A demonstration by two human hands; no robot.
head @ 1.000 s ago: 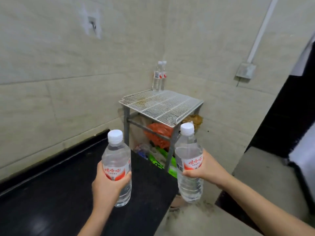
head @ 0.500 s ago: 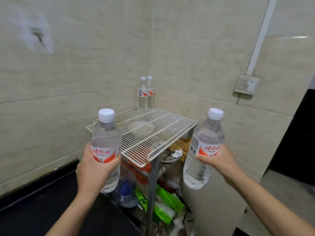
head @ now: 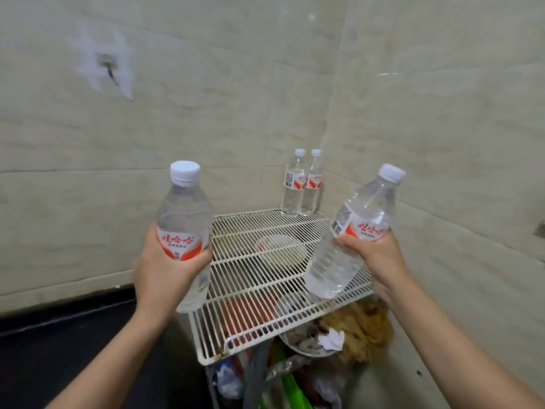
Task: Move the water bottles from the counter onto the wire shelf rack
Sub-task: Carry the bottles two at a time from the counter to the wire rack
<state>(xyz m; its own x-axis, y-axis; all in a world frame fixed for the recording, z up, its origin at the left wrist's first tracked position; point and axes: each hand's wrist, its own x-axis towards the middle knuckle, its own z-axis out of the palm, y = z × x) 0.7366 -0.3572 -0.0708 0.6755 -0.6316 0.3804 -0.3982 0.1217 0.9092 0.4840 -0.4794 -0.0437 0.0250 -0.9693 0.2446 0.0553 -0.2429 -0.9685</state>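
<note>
While our left hand (head: 168, 273) grips a clear plastic water bottle (head: 184, 214) beside the white wire shelf rack (head: 250, 293), our right hand (head: 376, 255) holds a second bottle (head: 351, 237) tilted above it. Two further bottles (head: 300, 184) stand at its rear corner.

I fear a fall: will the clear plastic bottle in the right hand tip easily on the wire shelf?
The clear plastic water bottle looks full, so probably heavy. Tall and narrow, it may wobble on the gapped bars of the white wire shelf rack; toppled, it could roll.
</note>
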